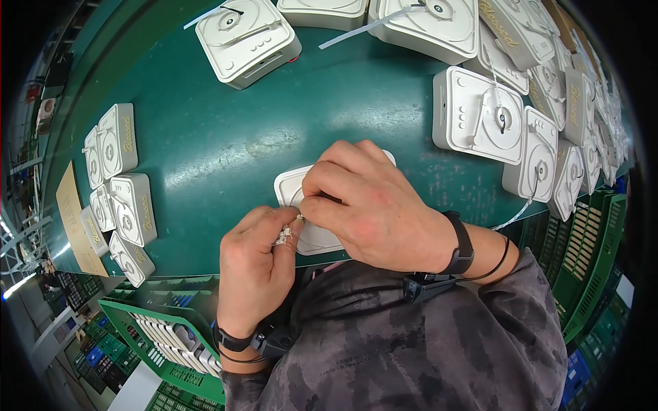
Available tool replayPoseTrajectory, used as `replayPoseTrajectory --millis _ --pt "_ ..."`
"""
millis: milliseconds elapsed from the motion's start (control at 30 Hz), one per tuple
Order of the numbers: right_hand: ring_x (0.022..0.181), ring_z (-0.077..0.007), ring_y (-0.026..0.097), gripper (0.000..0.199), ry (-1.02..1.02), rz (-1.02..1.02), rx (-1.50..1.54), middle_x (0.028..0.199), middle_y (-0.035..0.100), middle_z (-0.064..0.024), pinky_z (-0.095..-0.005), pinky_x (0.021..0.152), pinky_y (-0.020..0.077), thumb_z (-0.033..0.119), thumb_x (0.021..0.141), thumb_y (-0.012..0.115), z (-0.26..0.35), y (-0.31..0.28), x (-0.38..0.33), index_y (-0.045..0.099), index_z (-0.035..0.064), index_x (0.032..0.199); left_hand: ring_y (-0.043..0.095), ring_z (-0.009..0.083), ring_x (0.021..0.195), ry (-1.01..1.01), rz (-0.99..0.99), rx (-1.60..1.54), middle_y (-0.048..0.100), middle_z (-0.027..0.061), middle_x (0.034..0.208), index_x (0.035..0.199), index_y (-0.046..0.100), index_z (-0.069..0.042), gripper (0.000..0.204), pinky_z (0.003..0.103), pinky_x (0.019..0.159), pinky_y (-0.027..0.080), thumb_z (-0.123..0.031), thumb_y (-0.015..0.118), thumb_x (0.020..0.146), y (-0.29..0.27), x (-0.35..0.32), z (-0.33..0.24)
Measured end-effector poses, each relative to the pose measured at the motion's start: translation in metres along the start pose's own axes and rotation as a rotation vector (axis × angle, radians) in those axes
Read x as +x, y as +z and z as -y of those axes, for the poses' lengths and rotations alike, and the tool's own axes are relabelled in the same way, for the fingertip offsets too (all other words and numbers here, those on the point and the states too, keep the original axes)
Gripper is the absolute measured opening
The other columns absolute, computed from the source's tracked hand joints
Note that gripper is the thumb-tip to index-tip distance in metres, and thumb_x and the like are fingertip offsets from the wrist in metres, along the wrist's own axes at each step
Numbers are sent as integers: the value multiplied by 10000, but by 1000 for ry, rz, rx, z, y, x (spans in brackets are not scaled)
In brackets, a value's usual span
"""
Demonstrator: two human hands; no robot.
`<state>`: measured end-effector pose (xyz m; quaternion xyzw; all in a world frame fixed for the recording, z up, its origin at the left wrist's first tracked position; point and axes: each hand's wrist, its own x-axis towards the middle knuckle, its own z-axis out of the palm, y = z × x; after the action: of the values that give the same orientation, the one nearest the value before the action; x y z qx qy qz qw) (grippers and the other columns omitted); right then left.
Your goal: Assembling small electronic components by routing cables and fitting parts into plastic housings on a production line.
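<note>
In front of me on the green table lies a white turntable-shaped casing (289, 186), mostly covered by my hands. My left hand (252, 260) is closed over its near left corner, with small white plastic pieces (282, 236) pinched between thumb and fingers. Coming across from the right, my right hand (380, 212) has its thumb and forefinger pressed together close to the left fingertips. Whatever sits between those right fingers is hidden. Both wrists wear black straps.
White turntable-shaped units stand at the left (118, 140), at the back (247, 41) and piled along the right (478, 113). Strips hang from some. Below the table edge, a green crate (123, 318) holds white parts at left; another green crate (582, 260) stands right.
</note>
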<state>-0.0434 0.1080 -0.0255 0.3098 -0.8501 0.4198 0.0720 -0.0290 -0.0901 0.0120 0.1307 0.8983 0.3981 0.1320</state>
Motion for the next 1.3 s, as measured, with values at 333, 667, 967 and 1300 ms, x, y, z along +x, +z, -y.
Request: replayPoseTrajectory --millis 333,667,967,1300 --pt "936 -231 552 144 -16 32 -1 937 592 -23 -372 795 409 57 716 677 0 -1 -1 641 50 855 635 354 707 61 26 78 642 165 823 968 663 21 243 389 630 505 110 585 756 0 3 -2" --pt "921 -245 573 178 -17 -15 55 921 596 -51 -389 801 424 24 670 667 -1 2 -3 625 28 842 633 331 699 200 -50 163 630 120 811 973 637 -15 372 388 607 516 107 540 635 12 0 2" --pt "896 -261 574 154 -27 -38 51 893 593 -59 -391 797 429 16 666 655 -1 1 -1 609 29 813 624 322 680 232 -107 202 604 107 786 967 636 -28 414 392 594 516 97 538 585 17 -2 5" --pt "1020 -311 557 331 6 -40 -20 1031 591 -100 -434 895 432 110 695 755 3 -5 -8 618 34 986 647 289 702 70 -92 36 655 144 841 1019 678 -12 180 343 643 512 59 619 865 6 -5 5"
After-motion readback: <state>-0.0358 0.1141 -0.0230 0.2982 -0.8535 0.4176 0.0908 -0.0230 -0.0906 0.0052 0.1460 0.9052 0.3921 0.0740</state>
